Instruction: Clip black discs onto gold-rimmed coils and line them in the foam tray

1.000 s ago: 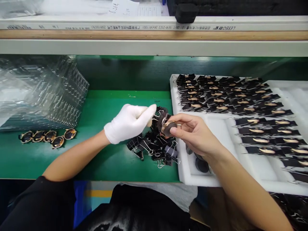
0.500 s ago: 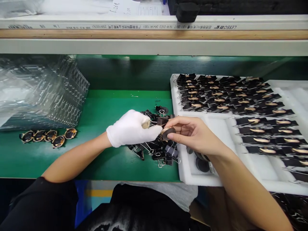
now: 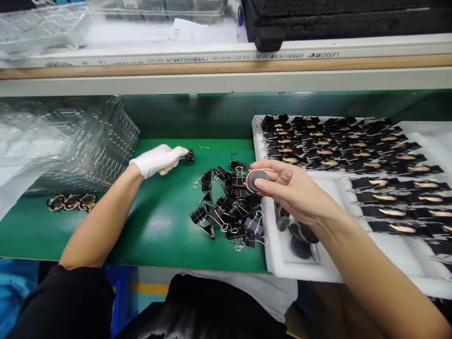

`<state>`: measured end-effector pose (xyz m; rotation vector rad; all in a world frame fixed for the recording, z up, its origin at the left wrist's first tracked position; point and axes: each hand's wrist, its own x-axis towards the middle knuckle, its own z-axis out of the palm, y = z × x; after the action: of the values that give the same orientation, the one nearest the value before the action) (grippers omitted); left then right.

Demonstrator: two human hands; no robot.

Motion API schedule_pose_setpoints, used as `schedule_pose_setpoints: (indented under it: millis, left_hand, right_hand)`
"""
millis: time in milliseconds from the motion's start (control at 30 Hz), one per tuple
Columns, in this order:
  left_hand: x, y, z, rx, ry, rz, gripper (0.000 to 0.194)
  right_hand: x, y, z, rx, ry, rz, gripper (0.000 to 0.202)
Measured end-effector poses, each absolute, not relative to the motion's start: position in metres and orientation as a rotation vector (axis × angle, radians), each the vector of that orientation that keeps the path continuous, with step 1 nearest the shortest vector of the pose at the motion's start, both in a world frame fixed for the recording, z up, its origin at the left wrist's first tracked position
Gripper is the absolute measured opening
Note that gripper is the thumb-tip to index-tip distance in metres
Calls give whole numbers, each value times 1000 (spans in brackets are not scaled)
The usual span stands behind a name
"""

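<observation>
Nearest are black clothing [image 3: 205, 313], a grey cloth [image 3: 257, 292] beside it and a blue object [image 3: 122, 292], all below the front edge of the green desk [image 3: 155, 230]. On the desk, near its middle, lies a loose heap of black binder clips [image 3: 235, 207] with silver wire handles, some on their sides. Its right side comes close to a white foam tray [image 3: 278, 266], whose near compartment holds several dark round discs [image 3: 301, 248], partly overlapping and partly behind the right wrist.

The bare right hand [image 3: 280, 186] is pinched narrow on a round piece [image 3: 258, 180] with a grey face and a gold-coloured rim; it holds the piece over the right side of the heap, thumb across the face. Towards the left end of the desk, gold-rimmed round pieces [image 3: 71, 202] with dark centres lie in a row, the last partly hidden by the left forearm.

Farther in, the left hand [image 3: 155, 161], in a white glove, is closed on a single black clip [image 3: 189, 156], apart from the heap; whether this clip touches the desk I cannot tell. To its left stands a stack of clear plastic trays [image 3: 77, 141].

In the far part of the foam tray, black clips with gold-coloured strips [image 3: 325, 150] sit in close rows. Beyond, a shelf [image 3: 226, 84] carries papers [image 3: 189, 32], clear plastic containers [image 3: 155, 7] and a large black block [image 3: 353, 21]
</observation>
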<state>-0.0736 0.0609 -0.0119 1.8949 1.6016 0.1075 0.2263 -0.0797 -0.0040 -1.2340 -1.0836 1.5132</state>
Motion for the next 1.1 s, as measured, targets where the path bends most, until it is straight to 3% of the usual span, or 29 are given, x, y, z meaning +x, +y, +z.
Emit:
schedule_pose_setpoints:
  millis: [100,200,367,500,633,800,1100]
  left_hand:
    - [-90,77,-18,1743,1658,-206,65]
    - [-96,90,-11,1825,1712,-295,72]
    - [-61,106,-18,2087,2038,336,77]
    - [-27,109,-46,2014,2232,411,69]
    - [-25,108,-63,1883,2330,352,61]
    - [-33,109,-68,1895,2303,412,55]
    - [-39,107,-80,1814,2409,541,52]
  right_hand:
    - [218,-58,2,-1285,-1083,1548,43]
    - [202,-26,11,-1299,-1060,1659,34]
    - [169,33,17,-1421,-1190,1827,12]
    - [153,68,7,-1486,-1214,1894,4]
    - [153,90,-16,-1515,-1214,1886,8]
    - [154,106,-48,-1669,-1381,1630,20]
    - [138,116,-69,-1686,-1316,1724,26]
